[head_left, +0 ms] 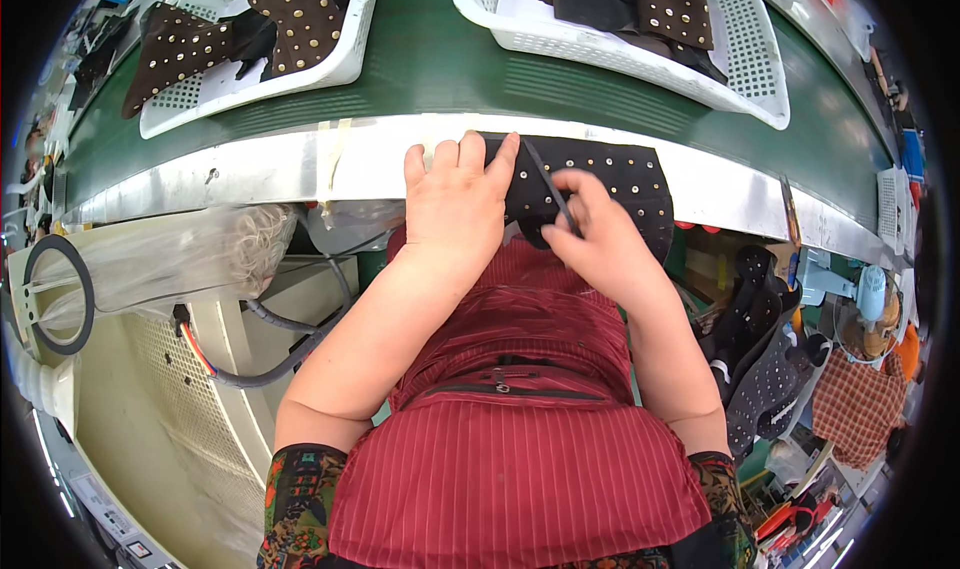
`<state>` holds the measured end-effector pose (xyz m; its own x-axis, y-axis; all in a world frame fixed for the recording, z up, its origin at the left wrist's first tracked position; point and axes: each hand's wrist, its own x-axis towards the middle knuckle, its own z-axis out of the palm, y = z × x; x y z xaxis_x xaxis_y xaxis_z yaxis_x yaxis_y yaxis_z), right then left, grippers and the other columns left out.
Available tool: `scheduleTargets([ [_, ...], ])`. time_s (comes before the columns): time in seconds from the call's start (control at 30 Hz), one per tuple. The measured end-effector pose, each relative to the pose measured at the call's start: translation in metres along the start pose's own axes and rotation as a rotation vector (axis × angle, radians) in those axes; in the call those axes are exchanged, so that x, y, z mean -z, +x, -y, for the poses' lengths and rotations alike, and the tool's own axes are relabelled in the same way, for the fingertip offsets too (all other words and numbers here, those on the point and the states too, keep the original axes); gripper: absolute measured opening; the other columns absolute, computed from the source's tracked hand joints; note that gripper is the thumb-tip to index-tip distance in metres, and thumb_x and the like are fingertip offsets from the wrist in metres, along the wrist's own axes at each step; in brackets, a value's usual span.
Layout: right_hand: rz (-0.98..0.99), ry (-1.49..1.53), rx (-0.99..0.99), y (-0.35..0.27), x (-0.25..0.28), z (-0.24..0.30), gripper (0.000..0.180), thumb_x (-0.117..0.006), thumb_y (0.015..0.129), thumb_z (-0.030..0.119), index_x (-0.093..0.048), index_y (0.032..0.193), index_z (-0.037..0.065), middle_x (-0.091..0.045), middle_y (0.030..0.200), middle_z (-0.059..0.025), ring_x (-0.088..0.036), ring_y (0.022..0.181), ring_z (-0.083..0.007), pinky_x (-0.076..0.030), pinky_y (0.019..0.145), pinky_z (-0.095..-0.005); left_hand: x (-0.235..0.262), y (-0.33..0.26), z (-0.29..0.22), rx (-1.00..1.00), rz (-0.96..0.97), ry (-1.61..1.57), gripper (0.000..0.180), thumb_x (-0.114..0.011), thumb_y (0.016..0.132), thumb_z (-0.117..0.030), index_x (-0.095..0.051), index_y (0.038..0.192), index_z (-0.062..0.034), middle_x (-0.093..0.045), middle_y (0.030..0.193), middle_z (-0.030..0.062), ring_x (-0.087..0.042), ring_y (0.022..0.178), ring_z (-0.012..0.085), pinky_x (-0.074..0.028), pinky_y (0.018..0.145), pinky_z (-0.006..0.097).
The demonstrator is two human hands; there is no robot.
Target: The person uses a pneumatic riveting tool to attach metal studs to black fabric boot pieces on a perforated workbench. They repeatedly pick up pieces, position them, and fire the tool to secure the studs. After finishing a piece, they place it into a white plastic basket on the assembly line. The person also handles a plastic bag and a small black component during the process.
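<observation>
A black studded piece [620, 174], apparently leather or fabric, lies across the metal edge strip in front of me, its lower part hanging over the edge. Small shiny studds run over it in rows. My left hand [455, 194] is palm down on its left end, fingers laid out and slightly apart, holding nothing. In my right hand [595, 229] is a thin dark pointed tool [545, 177], pinched between thumb and fingers, its kind unclear. The tool slants up and left over the piece, its tip near my left index finger. Whether that tip touches the surface is hard to tell.
Beyond the metal strip [250, 172] runs a green belt [420, 59]. White baskets [350, 49] [760, 59] with brown and black studded pieces stand on it. A machine with a clear plastic cover [150, 269] is at left. Black studded pieces [765, 389] hang at right.
</observation>
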<state>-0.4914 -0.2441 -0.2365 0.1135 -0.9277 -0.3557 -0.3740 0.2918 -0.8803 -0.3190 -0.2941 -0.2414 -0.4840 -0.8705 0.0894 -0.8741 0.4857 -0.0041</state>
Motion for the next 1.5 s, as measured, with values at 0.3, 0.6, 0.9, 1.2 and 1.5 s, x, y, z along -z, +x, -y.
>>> scheduleTargets([
  [0.3,-0.370,-0.322,0.095,-0.045,0.030,0.017,0.035,-0.066,0.078,0.009,-0.056,0.111,0.008,-0.056,0.077,-0.0083,-0.052,0.063,-0.0200,-0.046,0.063,-0.0300,-0.009,0.000,-0.003,-0.071,-0.149,-0.005,0.053,-0.058,0.076,-0.008,-0.052,0.128,-0.0116,-0.051,0.122,0.0107,-0.050,0.111,0.0249,-0.034,0.100,0.048],
  [0.6,-0.361,0.092,-0.024,0.021,0.063,-0.004,0.015,-0.059,0.089,0.017,-0.058,0.088,0.001,-0.058,0.073,-0.0022,-0.052,0.062,-0.0084,-0.043,0.056,-0.0225,-0.012,-0.007,-0.004,-0.138,-0.106,-0.060,0.049,-0.054,0.077,-0.010,-0.051,0.122,0.0082,-0.051,0.121,0.0147,-0.050,0.112,0.0258,-0.043,0.093,0.034],
  [0.9,-0.405,0.049,-0.051,0.030,0.054,-0.010,0.015,-0.058,0.090,0.015,-0.058,0.091,0.000,-0.059,0.074,-0.0065,-0.058,0.063,-0.0110,-0.046,0.059,-0.0250,-0.007,-0.009,-0.009,-0.118,-0.084,0.021,0.056,-0.056,0.076,-0.012,-0.048,0.132,-0.0091,-0.053,0.120,0.0164,-0.051,0.112,0.0274,-0.044,0.090,0.038],
  [1.2,-0.484,-0.240,0.049,0.038,0.050,-0.018,0.017,-0.060,0.086,0.016,-0.060,0.089,0.000,-0.063,0.084,-0.0151,-0.061,0.076,-0.0295,-0.048,0.070,-0.0364,0.003,-0.010,-0.015,-0.053,0.041,0.043,0.054,-0.059,0.073,-0.015,-0.056,0.127,-0.0133,-0.054,0.116,0.0118,-0.052,0.098,0.0230,-0.042,0.085,0.038],
  [1.5,-0.517,-0.468,0.076,0.041,0.044,-0.012,0.016,-0.060,0.085,0.018,-0.059,0.086,0.002,-0.063,0.087,-0.0153,-0.061,0.080,-0.0344,-0.048,0.072,-0.0407,0.000,-0.012,-0.017,-0.172,0.003,0.009,0.050,-0.053,0.078,-0.014,-0.051,0.123,0.0066,-0.052,0.120,0.0157,-0.050,0.112,0.0256,-0.042,0.094,0.036],
])
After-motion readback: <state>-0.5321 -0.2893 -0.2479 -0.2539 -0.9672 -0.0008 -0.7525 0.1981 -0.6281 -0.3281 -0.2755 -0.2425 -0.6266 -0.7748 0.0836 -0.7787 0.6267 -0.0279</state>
